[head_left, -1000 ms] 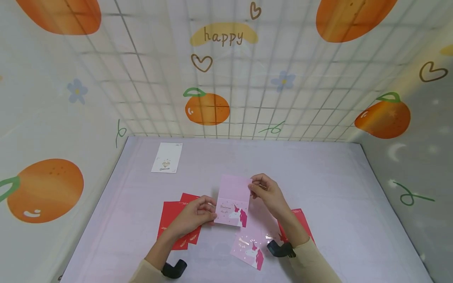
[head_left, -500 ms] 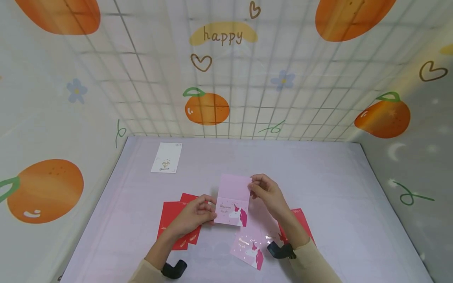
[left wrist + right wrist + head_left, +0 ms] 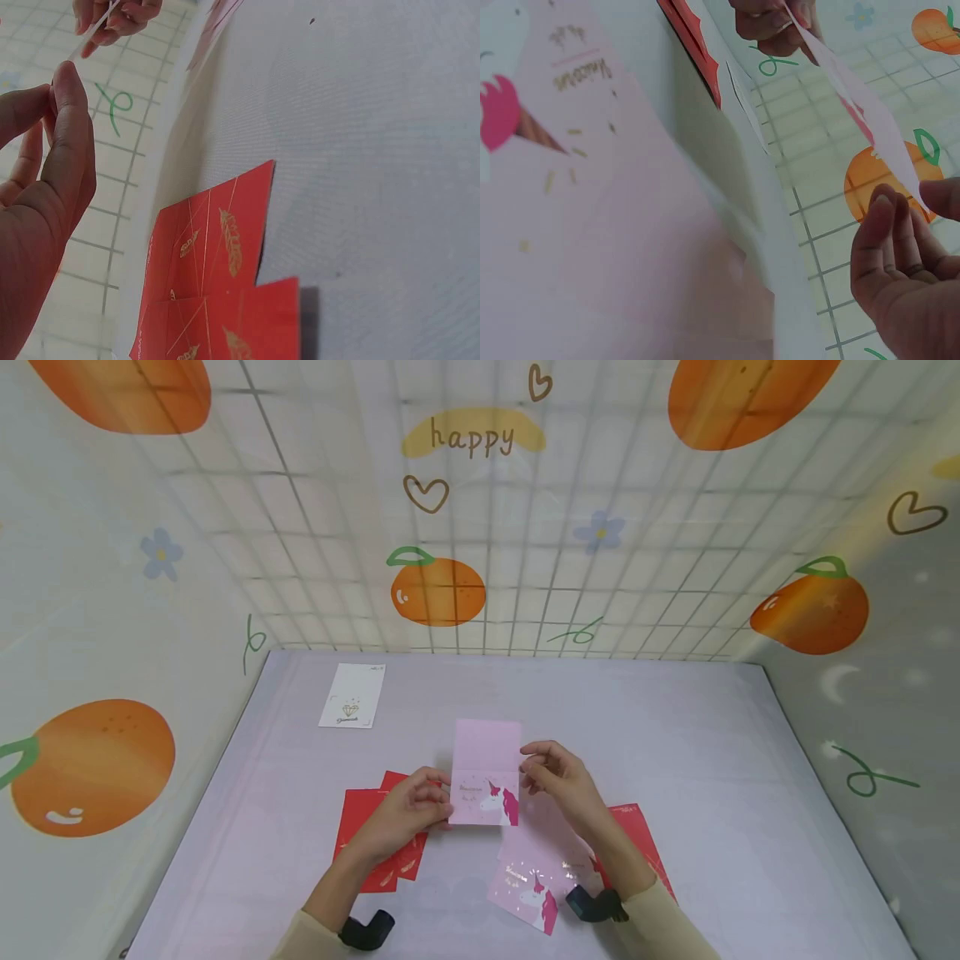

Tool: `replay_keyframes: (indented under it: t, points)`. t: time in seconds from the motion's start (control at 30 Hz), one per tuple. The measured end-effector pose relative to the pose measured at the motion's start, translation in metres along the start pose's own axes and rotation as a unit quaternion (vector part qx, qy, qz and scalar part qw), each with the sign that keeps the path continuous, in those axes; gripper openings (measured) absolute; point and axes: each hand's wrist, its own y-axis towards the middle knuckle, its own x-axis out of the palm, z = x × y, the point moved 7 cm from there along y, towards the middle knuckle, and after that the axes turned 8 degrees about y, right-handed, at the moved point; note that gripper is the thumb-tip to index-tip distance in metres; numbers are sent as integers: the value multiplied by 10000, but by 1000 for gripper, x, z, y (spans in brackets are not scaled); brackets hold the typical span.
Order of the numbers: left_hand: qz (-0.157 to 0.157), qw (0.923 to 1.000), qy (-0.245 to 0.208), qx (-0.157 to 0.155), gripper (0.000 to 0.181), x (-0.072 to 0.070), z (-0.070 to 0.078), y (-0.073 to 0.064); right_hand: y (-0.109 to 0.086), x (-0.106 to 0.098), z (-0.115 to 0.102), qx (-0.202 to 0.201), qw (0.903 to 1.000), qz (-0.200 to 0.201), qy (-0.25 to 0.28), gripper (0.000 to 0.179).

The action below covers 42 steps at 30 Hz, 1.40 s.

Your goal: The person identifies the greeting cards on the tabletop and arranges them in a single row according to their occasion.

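My left hand (image 3: pixel 411 810) pinches the left edge of a pink card (image 3: pixel 486 747) in the head view. The card has a plain upper half and a unicorn on the lower half, with a crease between them. It is held up off the table. At its right edge is my right hand (image 3: pixel 561 777); in the right wrist view the thumb (image 3: pixel 939 196) touches the card's edge while the fingertips (image 3: pixel 883 202) stand apart from it. More pink unicorn cards (image 3: pixel 525 885) lie below, partly hidden by the right wrist.
Red cards (image 3: pixel 363 818) with gold feather prints overlap on the table beside the left forearm. Another red card (image 3: pixel 637 835) lies by the right forearm. A white card (image 3: pixel 352 695) with a diamond print rests at the back left. Printed cloth (image 3: pixel 480 527) hangs behind.
The pink card has moved slightly left and up and stands straighter. My right fingers have loosened from its upper right corner and shifted down a little. The left hand still pinches it.
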Motion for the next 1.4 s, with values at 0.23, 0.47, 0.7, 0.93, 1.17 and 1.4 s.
replay_keyframes:
  t: [0.23,0.47,0.7,0.93,1.17,1.4]
  points:
    - [199,9998,7,-102,44,-5,2,-1,-6,5,6,101,9999,-63,15,28]
    - [344,9993,-79,-120,46,-9,3,-2,-10,11,10,125,9995,-292,76,30]
    - [359,9991,-135,-155,47,-9,0,-2,-12,15,12,107,9988,-467,69,32]
    - [377,9990,-183,-167,49,-10,0,-1,-13,17,14,108,9985,-510,174,33]
    - [401,9989,-184,-182,50,-9,2,-1,-13,18,13,51,9981,-571,232,34]
    - [454,9988,-157,-133,48,-8,3,-1,-13,18,13,23,9982,-565,207,34]
